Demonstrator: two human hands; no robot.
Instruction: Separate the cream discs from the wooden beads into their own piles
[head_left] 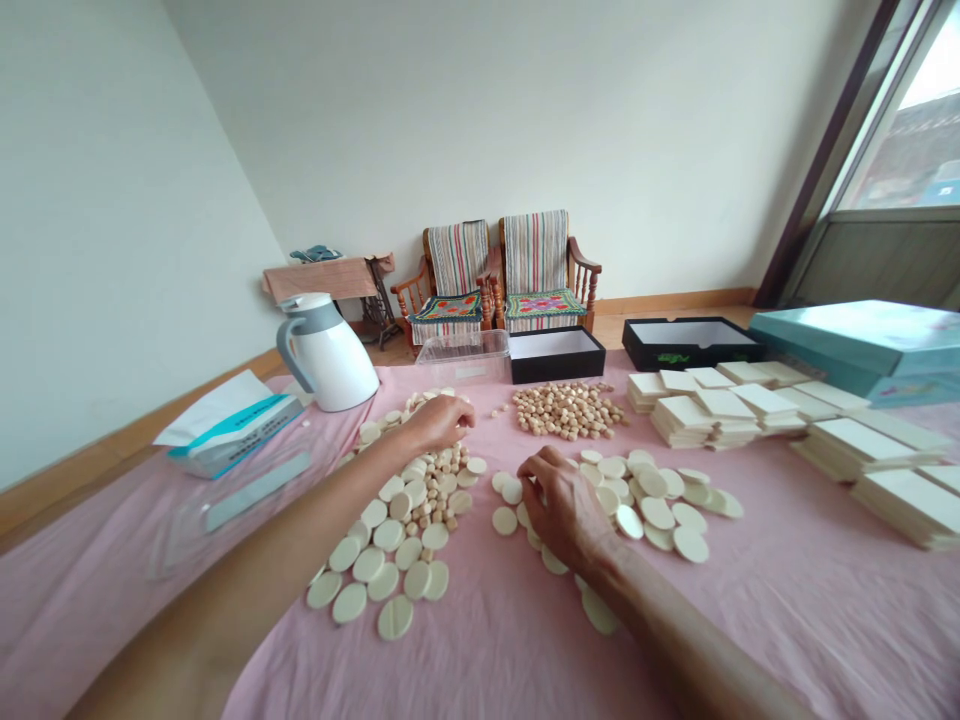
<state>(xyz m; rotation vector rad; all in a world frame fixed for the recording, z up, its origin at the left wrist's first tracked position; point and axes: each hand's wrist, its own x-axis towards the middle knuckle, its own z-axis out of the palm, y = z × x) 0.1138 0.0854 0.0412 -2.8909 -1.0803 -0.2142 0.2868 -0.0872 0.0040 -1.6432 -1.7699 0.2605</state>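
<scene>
My left hand (441,420) reaches forward over a spread of cream round discs (390,560) and small wooden pegs (435,490), its fingers curled down onto the far end of that pile. My right hand (561,500) rests palm down on a second spread of cream discs (660,500), fingers bent and pinched at a disc near its left edge. What either hand holds is hidden by the fingers. A heap of small tan wooden pegs (566,408) lies just beyond both hands.
Pink cloth (787,600) covers the table. Stacks of cream square tiles (720,410) lie right, by a teal box (862,345). Two black open boxes (556,352), a clear tub (465,355), a white jug (326,352) and a tissue pack (232,425) stand behind.
</scene>
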